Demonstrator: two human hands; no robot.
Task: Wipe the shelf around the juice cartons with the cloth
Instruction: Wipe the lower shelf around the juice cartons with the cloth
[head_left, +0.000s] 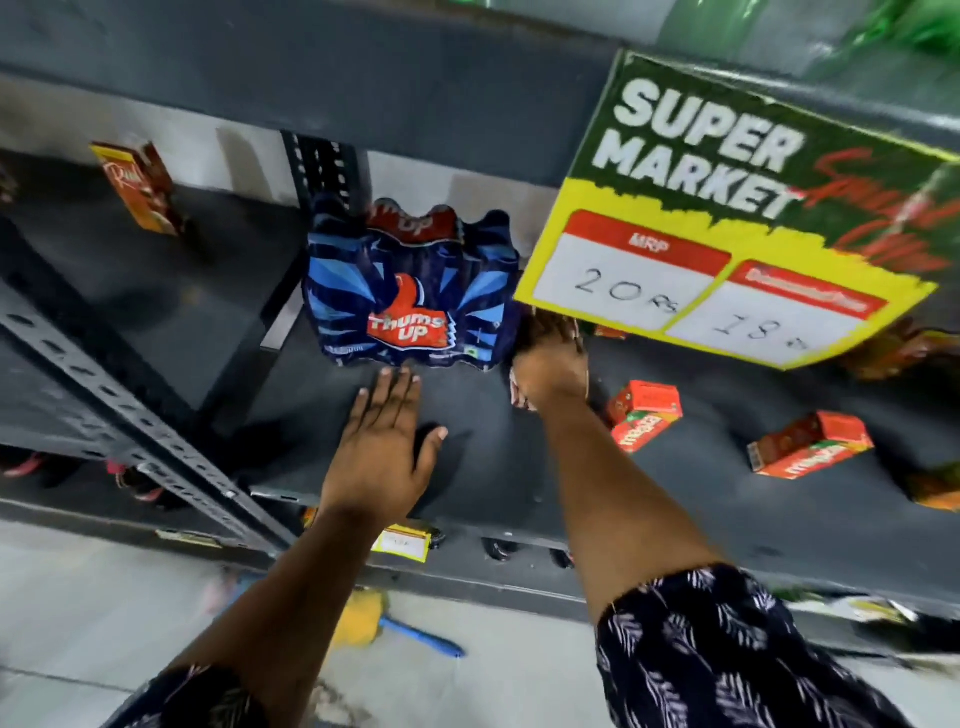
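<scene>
The right hand (548, 364) is reaching beside the Thums Up pack (413, 286), its grip closed (cloth unclear). Maaza cartons (644, 413) are lying just right; the left hand (384, 447) is resting flat and empty.

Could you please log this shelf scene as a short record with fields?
surface: dark grey metal shelf
left hand: open, flat above the shelf, empty
right hand: reaching back beside the pack; contents unclear
pack: blue shrink-wrapped Thums Up bottle pack
cartons: two red-orange juice cartons, lying tipped
sign: yellow-green supermarket price sign, overhanging
cloth: not clearly visible
</scene>
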